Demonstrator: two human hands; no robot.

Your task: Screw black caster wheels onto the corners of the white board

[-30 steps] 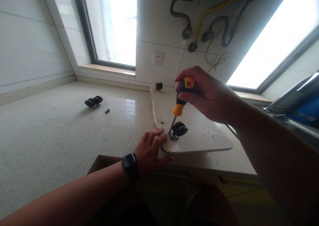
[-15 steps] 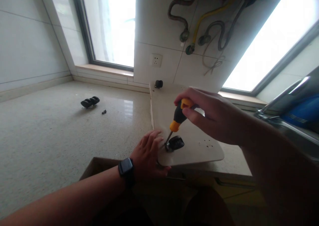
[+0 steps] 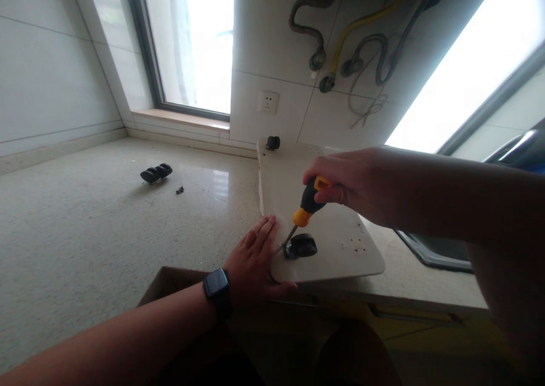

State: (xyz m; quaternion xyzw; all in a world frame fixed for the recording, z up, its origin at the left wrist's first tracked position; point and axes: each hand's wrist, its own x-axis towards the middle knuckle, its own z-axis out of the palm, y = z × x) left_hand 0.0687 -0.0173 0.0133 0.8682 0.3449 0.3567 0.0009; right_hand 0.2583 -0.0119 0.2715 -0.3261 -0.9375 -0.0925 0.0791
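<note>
My right hand is wrapped round the handle of a yellow-and-black screwdriver, which tilts down to the left. Its tip meets the metal base of a black caster wheel near the front left corner of a white board. Whether the tip sits in a screw is too small to tell. My left hand, a watch on its wrist, grips that corner, with fingers along the left edge and thumb by the front edge. Another caster stands at the board's far left corner. Screw holes show at the front right.
Left on the speckled countertop lie loose black casters and a small pile of screws. A sink is at the right, partly behind my arm. A wall socket and hoses are at the back.
My right forearm has swung up and inward, and its wrist has turned with the screwdriver. The tip stays at the caster's base. My left fingers lie flatter and straighter on the board.
</note>
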